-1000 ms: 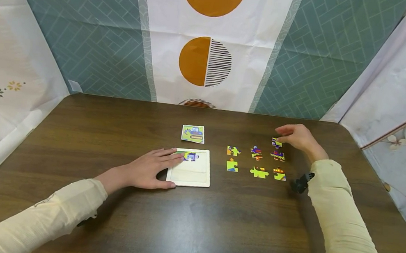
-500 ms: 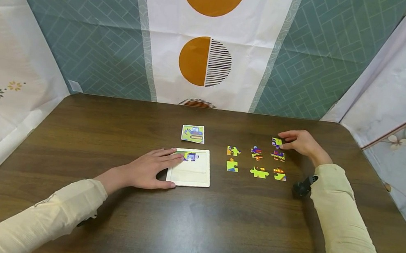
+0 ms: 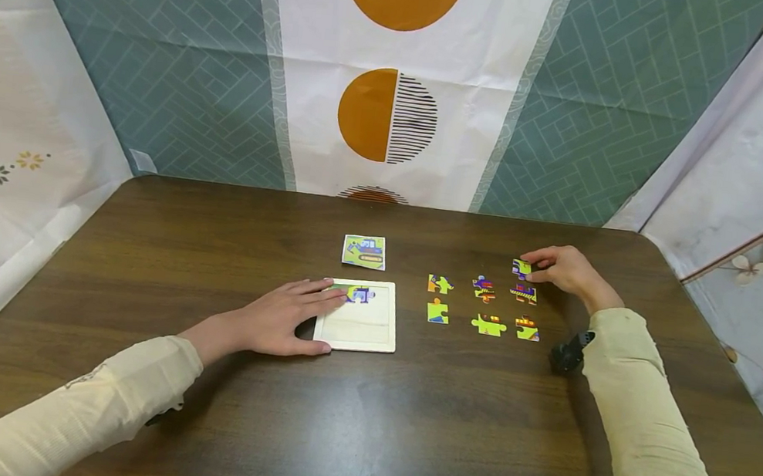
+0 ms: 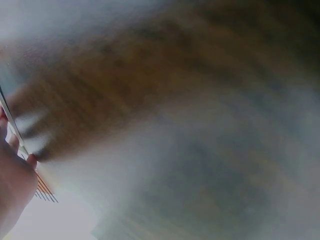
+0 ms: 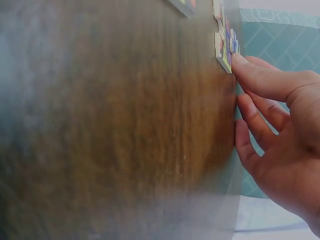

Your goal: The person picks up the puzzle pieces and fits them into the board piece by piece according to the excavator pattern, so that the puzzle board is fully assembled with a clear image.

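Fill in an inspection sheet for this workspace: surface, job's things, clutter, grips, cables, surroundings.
Surface: dark wood-grain tabletop, glare near its front.
Job's things: puzzle tray, partly filled at its far end; digger picture card behind it; seven loose jigsaw pieces to the right.
Clutter: nothing seen.
Left grip: spread across the tray's left side.
Right grip: at the rearmost loose piece; pinch unclear.
Cables: nothing seen.
Surroundings: patterned backdrop, floral side cloths.

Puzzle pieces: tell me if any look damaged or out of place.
Nothing stands out: the seven loose puzzle pieces all show their printed sides, in rough columns right of the puzzle tray. Fine damage is too small to judge.
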The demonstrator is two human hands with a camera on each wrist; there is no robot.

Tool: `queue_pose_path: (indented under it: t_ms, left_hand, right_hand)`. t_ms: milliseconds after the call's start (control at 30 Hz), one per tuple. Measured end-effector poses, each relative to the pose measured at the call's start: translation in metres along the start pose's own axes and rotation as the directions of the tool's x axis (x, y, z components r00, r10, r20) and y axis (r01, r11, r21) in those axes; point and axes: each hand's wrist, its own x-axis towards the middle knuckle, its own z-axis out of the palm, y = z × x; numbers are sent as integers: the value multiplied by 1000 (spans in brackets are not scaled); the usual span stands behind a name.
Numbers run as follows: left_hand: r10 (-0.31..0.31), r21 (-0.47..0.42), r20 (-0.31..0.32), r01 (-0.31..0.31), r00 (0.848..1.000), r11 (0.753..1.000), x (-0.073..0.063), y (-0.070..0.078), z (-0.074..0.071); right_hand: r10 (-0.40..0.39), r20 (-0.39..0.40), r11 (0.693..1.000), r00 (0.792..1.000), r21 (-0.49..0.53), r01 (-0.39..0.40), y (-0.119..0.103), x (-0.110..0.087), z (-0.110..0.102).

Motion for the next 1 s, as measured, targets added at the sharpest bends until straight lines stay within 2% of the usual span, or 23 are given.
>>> queue_pose_path:
  t_ms: [200, 800, 1000]
  left_hand:
    - [-3, -9, 2, 3, 1000, 1000, -1, 0, 0]
    - [-9, -9, 21, 10, 1000, 1000, -1, 2, -4]
    - [-1, -8, 12, 1, 1000, 1000, 0, 2, -3]
  right_hand:
    - [29, 20, 999, 999, 34, -30, 0, 0, 0]
    - [14, 37, 1000, 999, 5, -15, -8, 0, -3]
    - [11, 13, 1000, 1000, -2, -11, -13, 1, -1]
